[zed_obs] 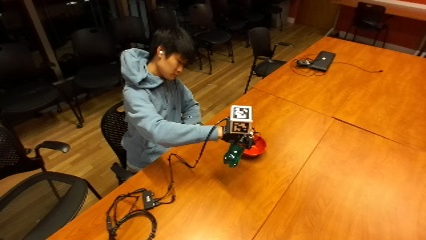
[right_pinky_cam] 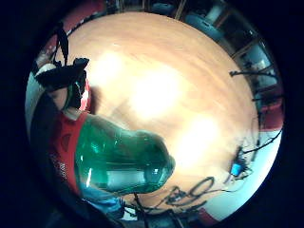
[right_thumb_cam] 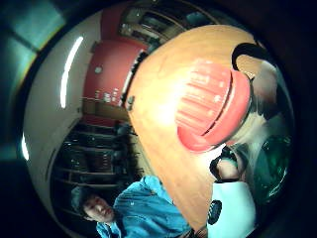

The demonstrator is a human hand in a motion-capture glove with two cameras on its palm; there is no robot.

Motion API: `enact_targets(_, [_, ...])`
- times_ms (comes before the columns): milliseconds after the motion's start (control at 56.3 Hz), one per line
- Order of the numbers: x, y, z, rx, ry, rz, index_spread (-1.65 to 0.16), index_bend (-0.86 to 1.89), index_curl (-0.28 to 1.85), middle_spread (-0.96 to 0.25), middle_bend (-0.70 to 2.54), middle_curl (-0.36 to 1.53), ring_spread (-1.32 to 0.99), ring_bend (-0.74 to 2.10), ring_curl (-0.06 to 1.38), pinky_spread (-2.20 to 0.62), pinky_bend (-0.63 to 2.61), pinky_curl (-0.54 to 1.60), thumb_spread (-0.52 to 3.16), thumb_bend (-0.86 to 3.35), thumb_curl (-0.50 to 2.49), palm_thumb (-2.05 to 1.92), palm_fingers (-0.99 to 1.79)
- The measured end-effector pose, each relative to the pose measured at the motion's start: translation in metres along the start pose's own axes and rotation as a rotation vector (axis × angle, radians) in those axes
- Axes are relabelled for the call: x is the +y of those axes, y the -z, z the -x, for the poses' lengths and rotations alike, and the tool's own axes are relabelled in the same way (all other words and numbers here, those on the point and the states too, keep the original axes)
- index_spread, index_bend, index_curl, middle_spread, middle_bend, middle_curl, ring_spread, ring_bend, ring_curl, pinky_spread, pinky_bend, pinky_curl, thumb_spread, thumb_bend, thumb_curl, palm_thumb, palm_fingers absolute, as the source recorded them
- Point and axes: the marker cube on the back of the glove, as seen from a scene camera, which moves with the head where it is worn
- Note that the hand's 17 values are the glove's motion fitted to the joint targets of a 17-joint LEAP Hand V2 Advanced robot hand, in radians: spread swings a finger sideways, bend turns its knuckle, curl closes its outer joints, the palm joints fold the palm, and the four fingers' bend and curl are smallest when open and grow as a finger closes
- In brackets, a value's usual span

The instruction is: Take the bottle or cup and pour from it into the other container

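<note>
Right hand (zed_obs: 237, 134) grips green bottle (zed_obs: 233, 155), tilted neck-first over red bowl (zed_obs: 257, 146), arm extended.

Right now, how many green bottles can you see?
1. The green bottle is held up over the table in the person's gloved right hand, tilted, next to the red bowl. No others show.
</note>
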Motion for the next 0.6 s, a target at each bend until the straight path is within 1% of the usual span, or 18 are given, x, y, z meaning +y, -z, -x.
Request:
enact_targets(71, [-0.008, 0.007, 0.010, 0.164, 0.018, 0.074, -0.07, 0.17, 0.44, -0.04, 0.24, 0.50, -0.14, 0.43, 0.45, -0.15, 0.47, 0.36, 0.22, -0.04, 0.70, 1.06, 1.17])
enact_targets(213, [-0.029, -0.049, 0.071, 0.531, -0.016, 0.201, -0.07, 0.17, 0.44, -0.04, 0.24, 0.51, -0.15, 0.42, 0.46, -0.15, 0.47, 0.36, 0.21, -0.04, 0.70, 1.06, 1.18])
enact_targets(302, [-0.037, -0.060, 0.084, 0.784, -0.016, 0.283, -0.07, 0.17, 0.45, -0.04, 0.24, 0.51, -0.15, 0.41, 0.46, -0.15, 0.46, 0.37, 0.21, -0.04, 0.70, 1.05, 1.18])
enact_targets(355, [-0.043, -0.067, 0.094, 0.894, -0.069, 0.296, -0.07, 0.17, 0.45, -0.04, 0.24, 0.51, -0.15, 0.41, 0.46, -0.15, 0.47, 0.37, 0.21, -0.04, 0.70, 1.04, 1.18])
enact_targets(373, [-0.044, -0.071, 0.098, 0.929, -0.063, 0.310, -0.07, 0.17, 0.45, -0.04, 0.24, 0.51, -0.15, 0.41, 0.46, -0.15, 0.47, 0.37, 0.21, -0.04, 0.71, 1.04, 1.18])
enact_targets(409, [-0.045, -0.078, 0.106, 0.987, -0.009, 0.353, -0.08, 0.17, 0.45, -0.04, 0.24, 0.51, -0.15, 0.41, 0.46, -0.15, 0.47, 0.37, 0.22, -0.04, 0.71, 1.04, 1.18])
enact_targets(444, [-0.047, -0.086, 0.114, 1.023, 0.014, 0.376, -0.08, 0.17, 0.45, -0.04, 0.23, 0.51, -0.15, 0.41, 0.46, -0.15, 0.47, 0.37, 0.22, -0.04, 0.71, 1.04, 1.17])
enact_targets(515, [-0.051, -0.099, 0.125, 1.064, 0.013, 0.392, -0.08, 0.17, 0.45, -0.04, 0.23, 0.51, -0.16, 0.41, 0.46, -0.16, 0.47, 0.37, 0.23, -0.04, 0.71, 1.03, 1.18])
enact_targets(604, [-0.052, -0.097, 0.123, 1.164, -0.008, 0.425, -0.09, 0.17, 0.45, -0.05, 0.23, 0.51, -0.16, 0.40, 0.46, -0.16, 0.46, 0.37, 0.23, -0.04, 0.71, 1.03, 1.17])
